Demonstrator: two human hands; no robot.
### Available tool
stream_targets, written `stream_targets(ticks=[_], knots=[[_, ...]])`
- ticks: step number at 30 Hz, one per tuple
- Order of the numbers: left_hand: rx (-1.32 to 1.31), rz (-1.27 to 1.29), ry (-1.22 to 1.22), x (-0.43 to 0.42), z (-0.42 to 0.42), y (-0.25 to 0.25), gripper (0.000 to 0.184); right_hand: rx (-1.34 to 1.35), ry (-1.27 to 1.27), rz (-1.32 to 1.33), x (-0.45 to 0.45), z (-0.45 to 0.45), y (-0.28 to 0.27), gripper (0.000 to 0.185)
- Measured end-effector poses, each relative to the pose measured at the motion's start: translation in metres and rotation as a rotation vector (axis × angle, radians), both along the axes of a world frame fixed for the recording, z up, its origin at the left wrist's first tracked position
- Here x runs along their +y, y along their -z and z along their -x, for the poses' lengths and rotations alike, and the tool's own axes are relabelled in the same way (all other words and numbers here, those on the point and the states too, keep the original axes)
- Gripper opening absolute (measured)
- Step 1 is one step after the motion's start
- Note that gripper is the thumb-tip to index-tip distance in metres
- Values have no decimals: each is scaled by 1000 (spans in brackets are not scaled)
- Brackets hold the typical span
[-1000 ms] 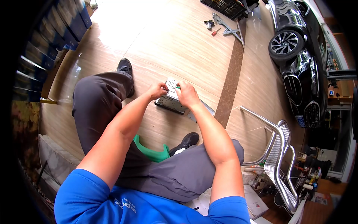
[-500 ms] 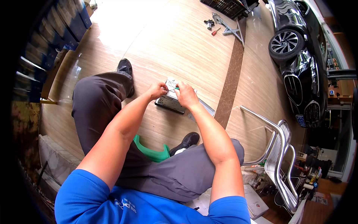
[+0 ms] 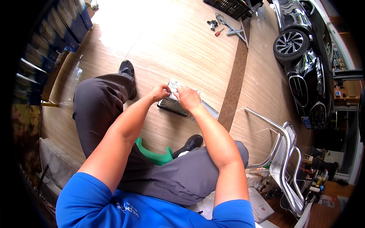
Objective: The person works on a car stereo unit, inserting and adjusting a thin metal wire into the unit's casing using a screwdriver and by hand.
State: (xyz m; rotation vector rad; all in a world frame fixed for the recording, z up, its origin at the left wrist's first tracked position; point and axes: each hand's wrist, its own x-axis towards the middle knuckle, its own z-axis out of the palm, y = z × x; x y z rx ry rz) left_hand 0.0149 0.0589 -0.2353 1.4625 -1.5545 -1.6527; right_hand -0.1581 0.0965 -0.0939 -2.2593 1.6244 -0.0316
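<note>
A silvery metal box like a car stereo unit [image 3: 173,106], with a dark front edge and a perforated top, rests on the floor before me. Over its top, my left hand [image 3: 161,92] is closed in a pinch; whatever its fingertips hold is too small to make out. Just to the right, my right hand [image 3: 188,98] is closed around a small green-handled screwdriver, whose handle is now mostly covered by the fingers. A thin shaft shows between the two hands. Beside the box on the right lies a flat grey metal panel [image 3: 210,110], partly hidden by my right wrist.
A green curved plastic piece [image 3: 154,155] lies between my legs. Farther off are a red-handled screwdriver [image 3: 219,32], a metal bracket [image 3: 232,28] and a black crate [image 3: 230,8]. To the right stand a chrome chair [image 3: 284,152] and a black car [image 3: 310,72].
My right hand has shifted slightly left, closer to my left hand, and its fingers now cover the green handle. My left hand stays nearly in place.
</note>
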Motion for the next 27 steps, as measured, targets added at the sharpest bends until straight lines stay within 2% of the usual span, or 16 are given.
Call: stream_targets(ticks=[2, 5, 7, 14, 16, 20, 22, 27], knots=[[-2, -5, -3, 0, 0, 0, 5, 16, 4, 8, 0, 0, 0, 29], [-43, -22, 28, -3, -2, 6, 14, 1, 11, -8, 1, 0, 4, 28], [30, -97, 6, -5, -1, 11, 14, -127, 57, -5, 2, -1, 6, 25], [42, -136, -14, -2, -2, -2, 14, -171, 45, -58, 3, 1, 7, 25], [65, -143, -14, -2, -2, 2, 13, -193, 32, -3, 2, 1, 8, 23], [90, -150, -17, -2, -1, 5, 13, -135, 53, -50, 0, 0, 2, 22], [96, -99, -11, 1, -1, -1, 5, -95, 44, -67, -1, 0, 3, 22], [107, -98, -5, 0, -1, -2, 6, -151, 26, -59, 0, -1, 5, 20]])
